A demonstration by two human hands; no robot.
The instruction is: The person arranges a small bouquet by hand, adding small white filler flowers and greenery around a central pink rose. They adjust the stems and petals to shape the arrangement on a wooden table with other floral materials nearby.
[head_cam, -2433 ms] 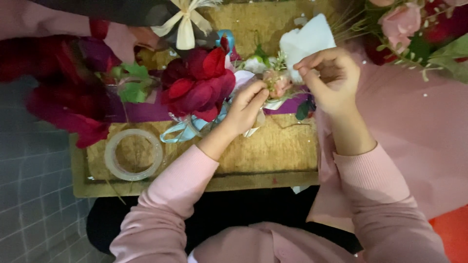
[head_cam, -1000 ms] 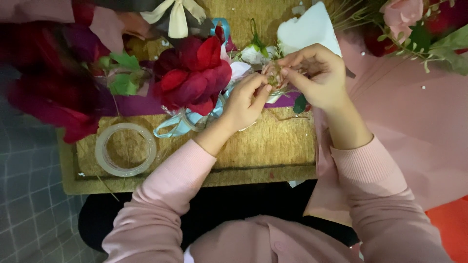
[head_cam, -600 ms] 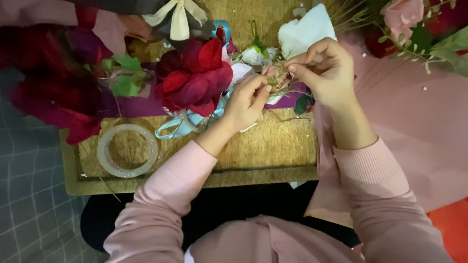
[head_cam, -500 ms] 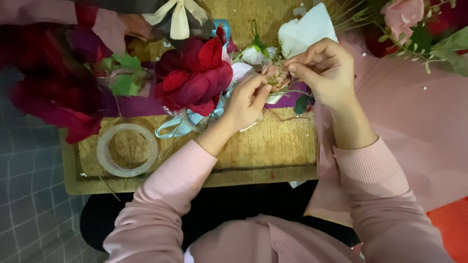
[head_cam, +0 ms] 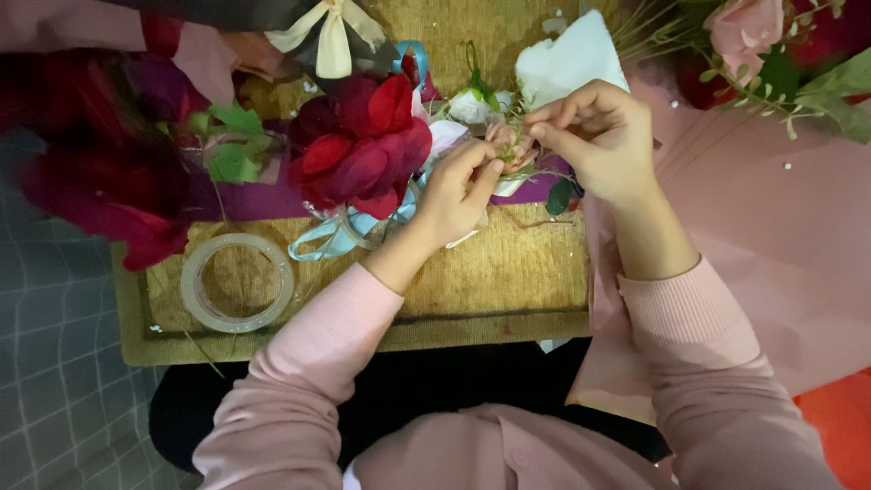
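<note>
Pinching from both sides, a small pink flower sprig [head_cam: 508,150] is gripped by left hand [head_cam: 454,191] and right hand [head_cam: 603,136], fingers curled, right of the red rose [head_cam: 363,145]; its axis cannot be told

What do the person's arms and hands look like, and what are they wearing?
Both arms are covered by long, soft pink sleeves of a knitted top, each ending in a ribbed cuff at the wrist. The left hand and the right hand are bare: no gloves, and no rings, watch or bracelets show. The fingernails look short and plain.
</note>
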